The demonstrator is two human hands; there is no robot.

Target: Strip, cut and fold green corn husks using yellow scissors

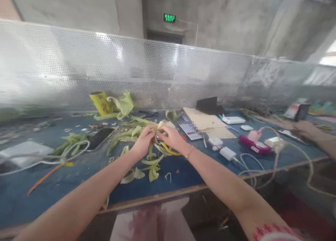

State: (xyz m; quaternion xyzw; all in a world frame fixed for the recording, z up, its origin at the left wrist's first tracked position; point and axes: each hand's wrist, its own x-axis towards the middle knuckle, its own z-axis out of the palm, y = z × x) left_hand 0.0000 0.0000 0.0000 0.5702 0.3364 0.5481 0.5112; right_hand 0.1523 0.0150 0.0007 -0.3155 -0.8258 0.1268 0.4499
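Note:
My left hand (145,140) and my right hand (173,137) meet over the middle of the blue table, fingers closed together on a bunch of pale green, corn-husk-like leaves (159,125). Exactly what lies between the fingertips is partly hidden. Below my right hand shows a yellow curved handle (170,150) with a bit of red near it; whether that hand holds it I cannot tell. Long green leaves (123,136) spread to the left of my hands. Loose leaf pieces (154,171) lie in front of them.
At the back left stands a yellow roll (101,102) beside a curled leaf (124,106). A dark phone (101,138) lies left. Brown paper (202,120), a white charger (228,153), cables and a purple power strip (254,144) sit right. Another person's arm (315,136) reaches in far right.

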